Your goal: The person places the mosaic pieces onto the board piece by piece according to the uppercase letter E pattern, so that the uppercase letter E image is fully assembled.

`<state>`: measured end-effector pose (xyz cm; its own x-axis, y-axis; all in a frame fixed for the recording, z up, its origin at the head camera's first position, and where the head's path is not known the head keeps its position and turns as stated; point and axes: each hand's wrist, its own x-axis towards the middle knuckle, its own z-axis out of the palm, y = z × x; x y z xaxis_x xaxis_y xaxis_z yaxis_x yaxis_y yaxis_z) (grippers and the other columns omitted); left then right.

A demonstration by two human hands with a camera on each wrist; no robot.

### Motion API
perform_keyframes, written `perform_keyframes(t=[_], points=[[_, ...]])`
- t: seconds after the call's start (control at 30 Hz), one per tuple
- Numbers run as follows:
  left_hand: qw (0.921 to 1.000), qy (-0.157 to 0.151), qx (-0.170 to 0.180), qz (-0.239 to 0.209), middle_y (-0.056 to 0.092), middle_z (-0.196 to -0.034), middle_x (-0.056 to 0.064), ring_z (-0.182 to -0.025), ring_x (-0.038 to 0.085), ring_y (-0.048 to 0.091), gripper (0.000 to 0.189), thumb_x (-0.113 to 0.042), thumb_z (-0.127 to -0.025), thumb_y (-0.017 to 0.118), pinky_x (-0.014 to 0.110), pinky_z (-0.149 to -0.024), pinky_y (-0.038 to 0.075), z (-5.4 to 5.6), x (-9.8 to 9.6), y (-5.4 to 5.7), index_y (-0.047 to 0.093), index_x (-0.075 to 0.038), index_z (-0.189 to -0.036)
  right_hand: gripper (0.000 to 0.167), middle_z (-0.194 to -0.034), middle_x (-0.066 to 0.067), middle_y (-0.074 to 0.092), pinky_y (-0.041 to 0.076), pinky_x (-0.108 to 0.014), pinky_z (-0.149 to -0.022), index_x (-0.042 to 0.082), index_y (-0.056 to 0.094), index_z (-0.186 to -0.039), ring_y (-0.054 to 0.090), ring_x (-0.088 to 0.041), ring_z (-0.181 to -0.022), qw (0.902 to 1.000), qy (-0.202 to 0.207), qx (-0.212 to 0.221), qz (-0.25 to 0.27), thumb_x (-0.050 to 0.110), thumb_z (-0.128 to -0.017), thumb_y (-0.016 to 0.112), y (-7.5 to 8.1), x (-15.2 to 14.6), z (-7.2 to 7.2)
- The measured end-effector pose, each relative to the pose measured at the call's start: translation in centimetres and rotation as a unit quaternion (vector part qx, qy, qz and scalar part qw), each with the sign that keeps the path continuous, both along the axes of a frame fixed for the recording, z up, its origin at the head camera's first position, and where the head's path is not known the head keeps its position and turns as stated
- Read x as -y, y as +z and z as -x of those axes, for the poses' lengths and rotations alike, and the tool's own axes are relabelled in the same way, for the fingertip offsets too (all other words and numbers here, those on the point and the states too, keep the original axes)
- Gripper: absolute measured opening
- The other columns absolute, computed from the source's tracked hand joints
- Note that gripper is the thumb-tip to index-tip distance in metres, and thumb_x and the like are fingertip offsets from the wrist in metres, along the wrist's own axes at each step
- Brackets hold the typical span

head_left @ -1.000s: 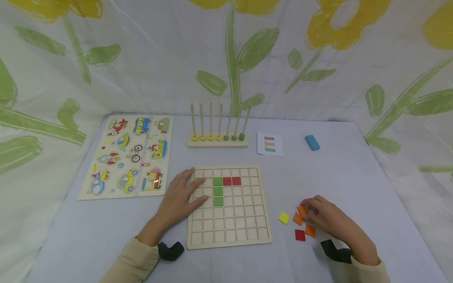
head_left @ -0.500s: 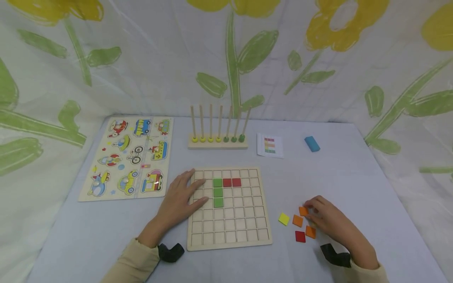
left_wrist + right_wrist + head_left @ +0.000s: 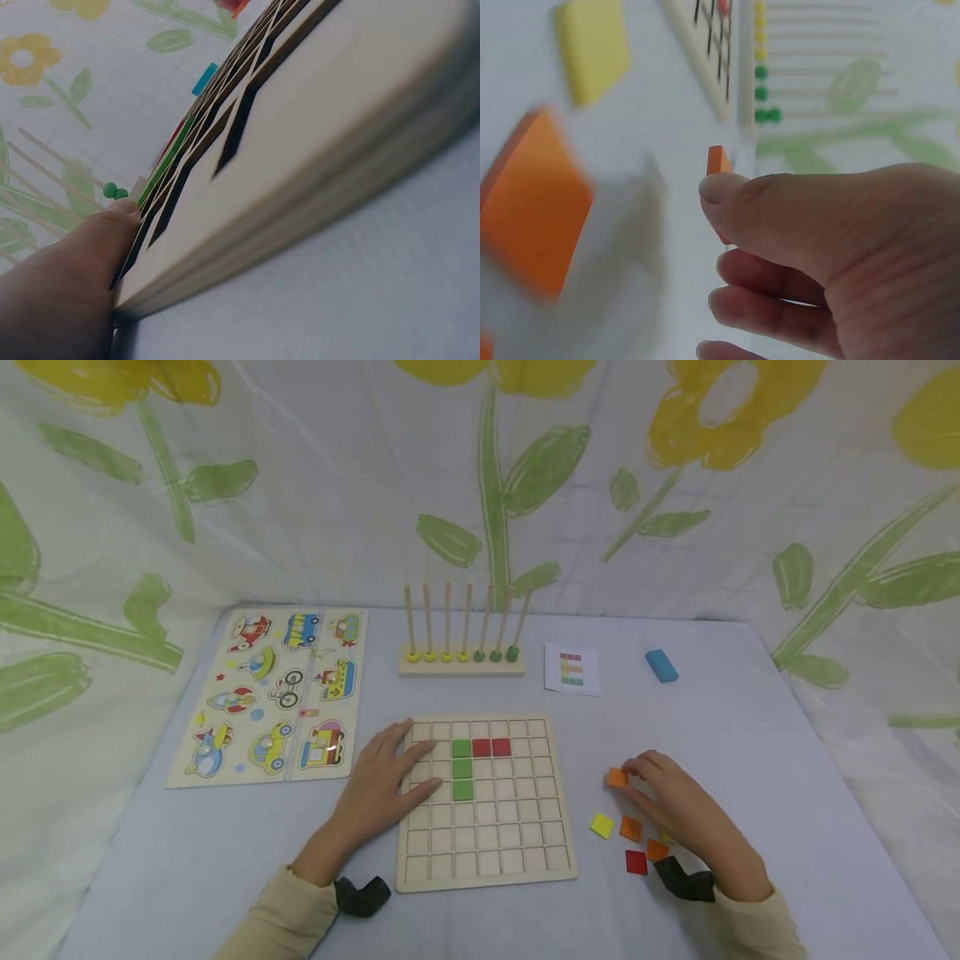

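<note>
My left hand point(image 3: 381, 777) rests with spread fingers on the left edge of a wooden grid board point(image 3: 517, 860). Three green tiles point(image 3: 462, 768) run down one column of it, and two red tiles point(image 3: 491, 747) sit to the right of the top one. Between thumb and fingers, my right hand point(image 3: 675, 797) pinches an orange tile point(image 3: 716, 159), off the board's right side. Below that hand lie loose tiles: a yellow tile point(image 3: 602, 826), orange tiles point(image 3: 631, 828) and a red tile point(image 3: 636, 862). Another yellow tile is mostly hidden beneath the hand.
A peg puzzle board point(image 3: 262, 702) with vehicle pictures lies at the left. Behind the grid stand a bead rack point(image 3: 461, 667) with upright rods, a pattern card point(image 3: 573, 669) and a blue block point(image 3: 662, 666). A flowered cloth point(image 3: 337, 485) hangs at the back.
My right hand has taken hold of an orange tile from the loose group and moved it up and left, towards the board. My left hand has stayed in place.
</note>
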<state>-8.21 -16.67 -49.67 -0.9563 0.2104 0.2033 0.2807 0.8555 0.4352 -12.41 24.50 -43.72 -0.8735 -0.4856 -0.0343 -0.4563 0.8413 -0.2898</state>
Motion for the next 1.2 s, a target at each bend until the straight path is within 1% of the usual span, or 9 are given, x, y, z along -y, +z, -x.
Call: perform_keyframes(t=[0.2,0.3,0.4,0.47,0.53,0.6,0.8,1.1,1.2], points=[[1.0000,0.002,0.002,0.002,0.028,-0.155,0.008,-0.143,0.029,0.022,0.058,-0.056,-0.088,0.058,0.050,-0.116,0.016,-0.1,0.0,-0.1,0.051,-0.026,-0.138,0.028,-0.108,-0.001,0.059,0.054,-0.031,-0.085,0.006,0.062,-0.111,0.058,-0.013,-0.097,0.9969,0.078,-0.010,-0.002,0.016,-0.087,0.071,0.6,5.1,0.5],[1.0000,0.001,0.002,0.001,0.028,-0.155,0.008,-0.143,0.029,0.022,0.059,-0.057,-0.088,0.058,0.050,-0.116,0.016,0.0,0.0,-0.1,0.051,-0.026,-0.138,0.026,-0.104,0.001,0.059,0.053,-0.026,-0.080,0.007,0.063,-0.110,0.054,-0.009,-0.091,0.9923,0.122,-0.019,-0.012,0.023,-0.090,0.068,0.5,7.6,0.5],[1.0000,-0.001,-0.003,0.002,0.028,-0.155,0.008,-0.143,0.029,0.023,0.058,-0.056,-0.088,0.058,0.050,-0.116,0.017,0.0,0.0,-0.2,0.051,-0.027,-0.138,0.023,-0.098,0.003,0.059,0.051,-0.021,-0.074,0.009,0.065,-0.105,0.050,-0.007,-0.085,0.9853,0.167,-0.037,-0.008,0.027,-0.092,0.065,0.4,9.7,0.4],[1.0000,-0.002,-0.006,0.005,0.029,-0.154,0.008,-0.143,0.029,0.023,0.058,-0.056,-0.088,0.058,0.050,-0.116,0.017,0.0,0.0,-0.3,0.051,-0.027,-0.138,0.021,-0.094,0.006,0.057,0.049,-0.019,-0.071,0.011,0.065,-0.103,0.048,-0.005,-0.082,0.9819,0.185,-0.042,0.000,0.028,-0.092,0.064,0.3,10.8,0.4],[0.9999,-0.003,-0.009,0.006,0.029,-0.154,0.008,-0.143,0.028,0.023,0.058,-0.056,-0.088,0.057,0.049,-0.116,0.017,0.0,0.0,-0.3,0.051,-0.027,-0.138,0.019,-0.094,0.007,0.057,0.049,-0.017,-0.071,0.012,0.065,-0.102,0.048,-0.005,-0.082,0.9777,0.203,-0.053,0.002,0.028,-0.093,0.064,0.2,11.7,0.4],[0.9999,-0.003,-0.010,0.006,0.029,-0.154,0.008,-0.143,0.028,0.023,0.058,-0.056,-0.088,0.057,0.049,-0.116,0.017,0.0,-0.1,-0.3,0.051,-0.027,-0.138,0.020,-0.093,0.008,0.057,0.049,-0.017,-0.071,0.013,0.065,-0.102,0.049,-0.004,-0.081,0.9769,0.208,-0.050,0.000,0.030,-0.092,0.065,0.0,12.4,0.5],[0.9999,-0.004,-0.010,0.003,0.029,-0.154,0.009,-0.143,0.029,0.023,0.058,-0.056,-0.088,0.058,0.050,-0.116,0.017,0.0,-0.1,-0.2,0.051,-0.026,-0.138,0.023,-0.097,0.006,0.061,0.051,-0.022,-0.075,0.013,0.065,-0.105,0.054,-0.008,-0.085,0.9761,0.215,-0.033,-0.009,0.032,-0.091,0.066,-0.5,13.9,0.6],[1.0000,-0.003,-0.008,0.003,0.029,-0.154,0.009,-0.143,0.030,0.024,0.057,-0.055,-0.088,0.059,0.050,-0.116,0.017,0.1,0.0,0.0,0.051,-0.026,-0.137,0.022,-0.101,0.004,0.062,0.052,-0.023,-0.079,0.013,0.065,-0.107,0.056,-0.009,-0.090,0.9703,0.236,-0.052,-0.013,0.030,-0.094,0.062,-0.8,14.7,0.4],[1.0000,-0.002,-0.004,0.005,0.029,-0.154,0.009,-0.143,0.030,0.024,0.058,-0.056,-0.088,0.058,0.051,-0.116,0.018,0.2,0.1,0.0,0.051,-0.026,-0.137,0.022,-0.100,0.004,0.062,0.052,-0.023,-0.080,0.012,0.065,-0.107,0.056,-0.009,-0.090,0.9682,0.242,-0.063,-0.006,0.029,-0.093,0.063,-0.9,14.8,0.3]])
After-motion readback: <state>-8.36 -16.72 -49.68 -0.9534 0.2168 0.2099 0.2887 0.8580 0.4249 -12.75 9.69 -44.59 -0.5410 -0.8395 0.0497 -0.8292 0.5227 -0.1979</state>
